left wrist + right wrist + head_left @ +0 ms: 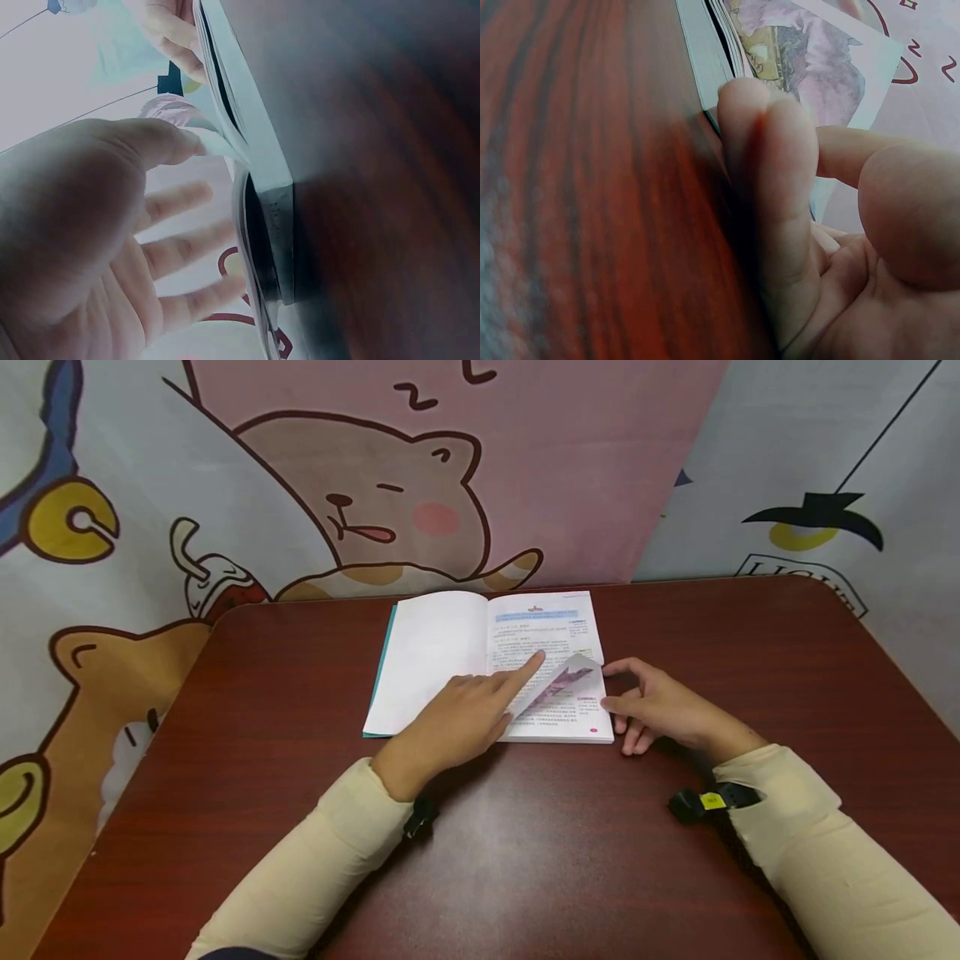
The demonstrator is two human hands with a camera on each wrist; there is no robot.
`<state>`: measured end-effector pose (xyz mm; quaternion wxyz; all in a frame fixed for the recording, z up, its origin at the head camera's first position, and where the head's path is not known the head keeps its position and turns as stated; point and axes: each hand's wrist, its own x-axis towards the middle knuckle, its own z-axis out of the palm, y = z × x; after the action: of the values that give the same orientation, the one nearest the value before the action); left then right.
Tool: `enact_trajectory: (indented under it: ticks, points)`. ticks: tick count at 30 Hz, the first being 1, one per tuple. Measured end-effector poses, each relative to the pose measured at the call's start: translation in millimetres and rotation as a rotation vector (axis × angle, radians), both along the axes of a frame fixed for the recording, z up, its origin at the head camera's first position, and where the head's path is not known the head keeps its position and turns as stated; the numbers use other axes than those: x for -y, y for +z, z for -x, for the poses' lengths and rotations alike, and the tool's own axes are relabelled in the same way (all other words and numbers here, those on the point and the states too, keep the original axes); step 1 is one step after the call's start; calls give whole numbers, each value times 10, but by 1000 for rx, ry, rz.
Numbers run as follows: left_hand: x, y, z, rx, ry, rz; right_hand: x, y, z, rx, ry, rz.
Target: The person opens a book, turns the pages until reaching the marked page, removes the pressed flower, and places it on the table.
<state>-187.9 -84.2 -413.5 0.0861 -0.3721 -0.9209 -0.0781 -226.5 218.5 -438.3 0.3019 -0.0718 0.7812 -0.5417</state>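
An open book (450, 652) with a teal cover lies flat on the dark red table (525, 860). Its right page has a leaf (567, 681) folded over diagonally, showing a purple picture (810, 60). My left hand (495, 697) lies on the book with the index finger stretched out, its tip pressing the page just left of the fold. In the left wrist view the fingers (180, 247) are spread beside the book's edge (262, 157). My right hand (637, 706) rests on the table at the book's right edge, fingers (772, 172) loosely bent and touching the page stack (705, 60), thumb apart.
A cloth backdrop (390, 485) with cartoon animals hangs right behind the table's far edge. The table's rounded corners are at the far left (225, 610) and far right (817, 585). Bare tabletop lies in front of the book and on both sides of it.
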Motion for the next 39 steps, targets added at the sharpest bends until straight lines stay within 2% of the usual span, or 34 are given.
enact_trajectory:
  ticks: [4, 10, 22, 29, 39]
  points:
    - [-19, 18, 0, -34, -38, -17, -1, 2, -1, -1, 0, -3]
    - [-25, 44, -16, -95, -60, 15, -3, 1, -2, -5, -2, -5]
    - [-12, 33, -4, -45, 22, 98, 2, 12, 2, -2, 1, 4]
    - [-2, 28, -1, -82, 56, 134, 3, 11, -2, -8, -2, 0]
    - [13, 15, 5, -184, 110, 163, 9, 2, -5, -2, 0, -3]
